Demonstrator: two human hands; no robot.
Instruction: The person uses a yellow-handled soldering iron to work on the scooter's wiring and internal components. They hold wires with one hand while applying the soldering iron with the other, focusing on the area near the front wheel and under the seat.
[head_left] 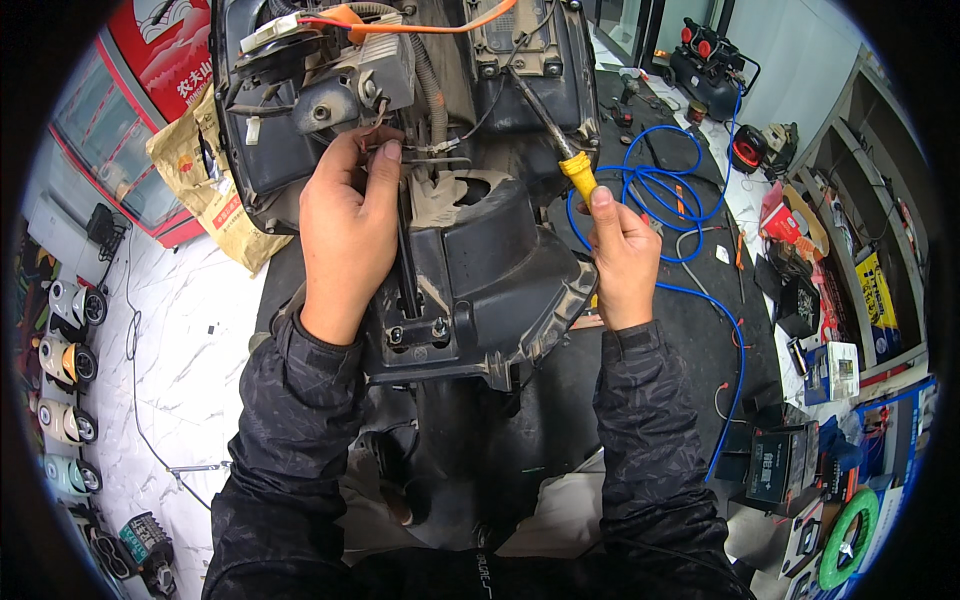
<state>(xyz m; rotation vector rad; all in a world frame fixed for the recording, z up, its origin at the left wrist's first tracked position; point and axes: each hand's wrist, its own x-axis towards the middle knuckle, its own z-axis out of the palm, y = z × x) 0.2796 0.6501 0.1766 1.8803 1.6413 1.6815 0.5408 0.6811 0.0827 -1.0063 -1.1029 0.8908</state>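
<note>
My left hand [352, 215] reaches over the dusty black body of a scooter-like vehicle [480, 270]. Its thumb and fingers pinch together on a thin wire [380, 112], partly hidden behind them. Just right of the fingertips, more thin wires [440, 150] cross a ribbed conduit [432, 90]. My right hand [625, 255] grips the yellow handle of a soldering iron [577, 168], its metal barrel slanting up and left over the body. Beyond my left hand sit a finned metal box [385, 75] and a thick orange cable [440, 25].
A blue air hose [660, 190] coils on the dark mat at right, near an air compressor [705, 65]. Shelving [890, 200] and boxes [830, 372] line the right side. A tan paper sack [215, 190] leans at left, before a red display fridge [125, 110]. Small scooters [70, 360] stand far left.
</note>
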